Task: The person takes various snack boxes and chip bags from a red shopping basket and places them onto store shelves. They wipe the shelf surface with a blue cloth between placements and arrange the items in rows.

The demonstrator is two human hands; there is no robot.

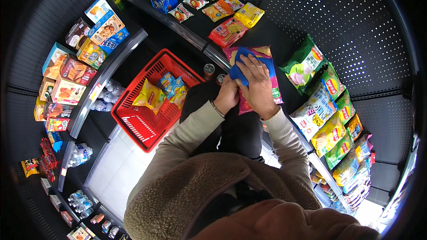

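Observation:
A pink-and-purple snack bag (245, 101) is held over the front edge of the shelf, above my knees. My left hand (227, 96) grips the bag's left side, and its fingertips are partly hidden. A folded blue cloth (239, 70) lies across the upper part of the bag. My right hand (256, 81) holds the cloth against the bag's face, fingers stretched over it and thumb near my left hand. Much of the bag's print is covered by the cloth and the hand.
A red shopping basket (166, 55) with several small snack packs (148, 96) stands to the left. Packaged biscuits (228, 31) lie on the shelf ahead. Several chip bags (307, 65) line the right shelf. Boxed snacks (68, 90) fill the left shelf. Cans (209, 69) stand low beside the basket.

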